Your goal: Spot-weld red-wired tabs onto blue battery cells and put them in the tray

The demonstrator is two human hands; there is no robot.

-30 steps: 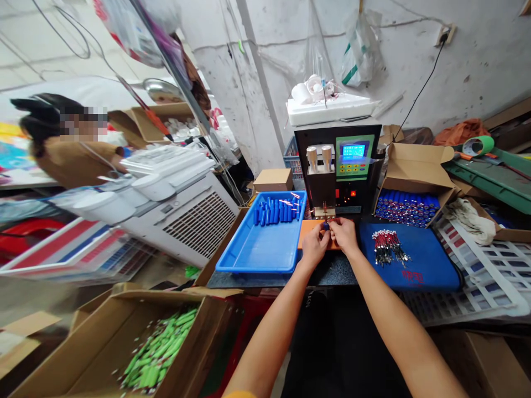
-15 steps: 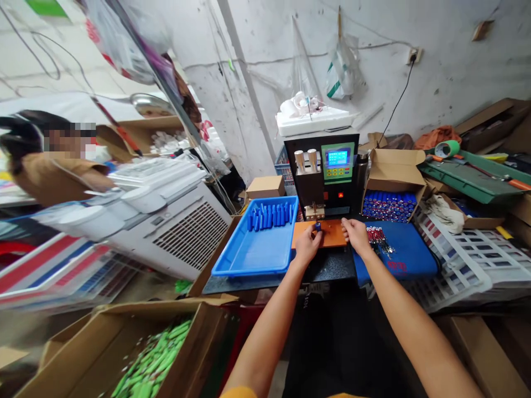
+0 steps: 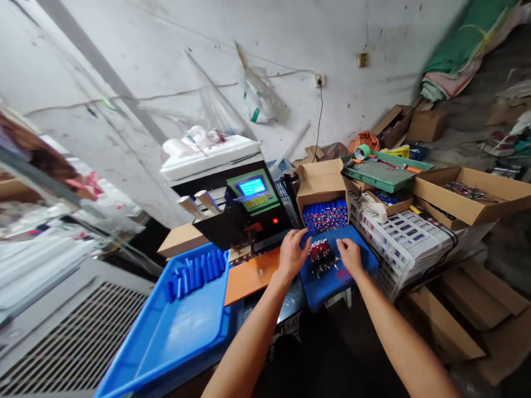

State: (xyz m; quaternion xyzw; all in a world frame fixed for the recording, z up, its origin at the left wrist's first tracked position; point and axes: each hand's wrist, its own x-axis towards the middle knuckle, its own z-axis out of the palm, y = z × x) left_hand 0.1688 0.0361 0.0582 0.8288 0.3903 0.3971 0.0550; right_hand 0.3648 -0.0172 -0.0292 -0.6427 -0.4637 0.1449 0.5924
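My left hand (image 3: 291,253) is between the orange board and the blue pad, its fingers curled round a blue cylindrical battery cell (image 3: 306,237), mostly covered by the fingers. Over the right part of the blue pad (image 3: 319,290), my right hand (image 3: 349,255) has its fingers pinched together; whatever is in them is too small to make out. Between the two hands, a bundle of red and black wire leads (image 3: 322,257) lies on the pad. Behind them a cardboard box (image 3: 321,176) holds many blue cells (image 3: 326,214) stacked on their sides.
A black machine (image 3: 215,229) with a lit display stands behind the orange board (image 3: 249,276). At left, a blue tray (image 3: 166,354) holds a row of blue cells (image 3: 199,271). To the right are a white crate (image 3: 388,243), a green toolbox lid (image 3: 379,176) and open cartons (image 3: 477,207).
The view has swung right. My left hand has moved from the orange board to the pad's left edge, with the cell. My right hand has shifted right, past the wire leads.
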